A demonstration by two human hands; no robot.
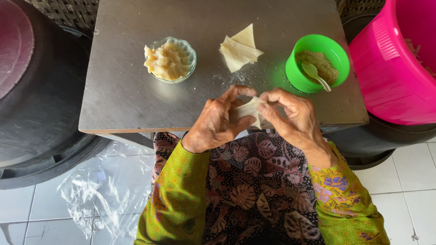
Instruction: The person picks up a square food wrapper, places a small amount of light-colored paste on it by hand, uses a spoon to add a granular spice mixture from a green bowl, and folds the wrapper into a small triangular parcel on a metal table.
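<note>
- L hand point(217, 120) & R hand point(290, 118) pinching together on pale pastry wrapper point(248, 110), holding it betw. fingertips.
- Glass bowl of filling point(170, 60) sitting beyond L hand.
- Green bowl point(317, 62) w/ spoon point(315, 74) sitting beyond R hand.

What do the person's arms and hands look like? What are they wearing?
Both hands, left hand and right hand, are bare, with no gloves or rings visible. The sleeves are yellow-green with small orange patterns; the right one also shows purple flowers.
</note>
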